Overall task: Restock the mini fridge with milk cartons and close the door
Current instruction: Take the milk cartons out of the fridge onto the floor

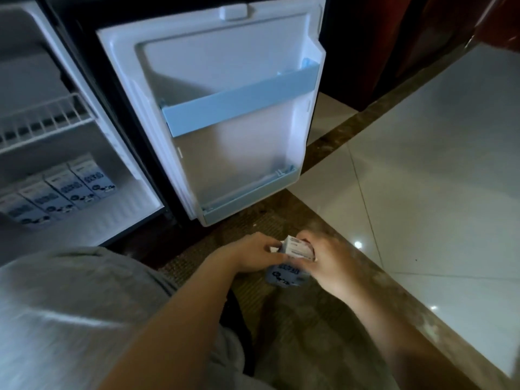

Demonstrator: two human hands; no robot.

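The left hand (250, 254) and right hand (330, 261) clamp their fingers on a small white-and-blue milk carton (295, 247), below the open white fridge door's (225, 66) lower edge. Four matching cartons (64, 190) line the fridge floor (123, 218), with free room at their right.

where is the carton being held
In the head view the milk carton sits low centre, gripped between left hand and right hand, just in front of the open fridge door.

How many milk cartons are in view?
5 cartons: four in a row on the fridge floor, one held between left hand and right hand. More may hide off-frame left.
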